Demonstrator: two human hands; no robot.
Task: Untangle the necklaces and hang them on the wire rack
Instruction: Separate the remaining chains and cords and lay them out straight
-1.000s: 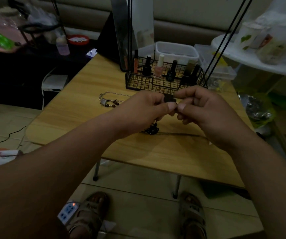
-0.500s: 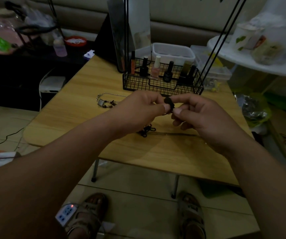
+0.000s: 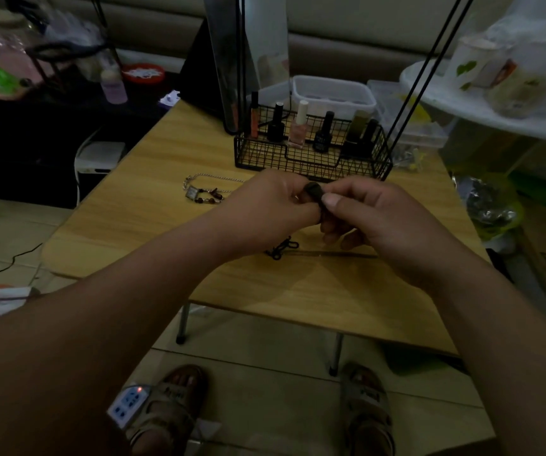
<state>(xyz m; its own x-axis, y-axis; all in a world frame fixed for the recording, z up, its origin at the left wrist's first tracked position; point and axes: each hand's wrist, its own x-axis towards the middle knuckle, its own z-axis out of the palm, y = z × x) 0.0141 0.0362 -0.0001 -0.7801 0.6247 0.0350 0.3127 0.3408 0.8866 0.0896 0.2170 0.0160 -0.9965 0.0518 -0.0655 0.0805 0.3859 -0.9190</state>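
Both hands meet above the middle of the wooden table [image 3: 153,205]. My left hand [image 3: 271,205] and my right hand [image 3: 373,218] together pinch a dark pendant [image 3: 312,192] of a black cord necklace. A tangled black end of that necklace [image 3: 281,248] hangs below the hands and touches the table. A silver chain necklace with a square charm and dark red beads [image 3: 204,192] lies on the table to the left of my left hand. The black wire rack [image 3: 311,159] stands just behind the hands, with thin black rods [image 3: 429,70] rising from it.
Several nail polish bottles [image 3: 297,130] stand in the rack's basket. A mirror [image 3: 232,60] and clear plastic boxes [image 3: 334,93] are behind it. A white round shelf [image 3: 495,106] with jars is at the right. A power strip [image 3: 128,403] lies by my sandalled feet [image 3: 367,409].
The hands have turned the pendant between the fingertips and stayed in nearly the same spot. The hanging black tangle has shifted a little under them. The silver chain has not moved.
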